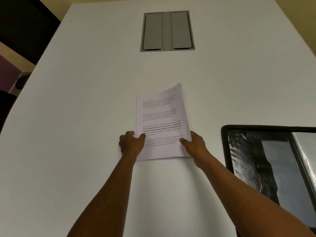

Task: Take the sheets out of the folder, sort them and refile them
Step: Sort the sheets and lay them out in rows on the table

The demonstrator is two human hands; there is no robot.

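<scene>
Sheets (161,124) held by left hand (130,142), right hand (195,144), each grip pinching edge; folder (273,161) beside.

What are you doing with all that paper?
A person holds a stack of printed sheets over the white table, the left hand gripping its left edge and the right hand its right edge. The black folder lies open to the right, with the sheets out of it.

A white desk (85,117) fills most of the view. Set flush into its top near the far edge is a grey cable hatch (167,31) with two closed flaps side by side. Beyond the desk's left edge stands a dark chair (6,106).
</scene>
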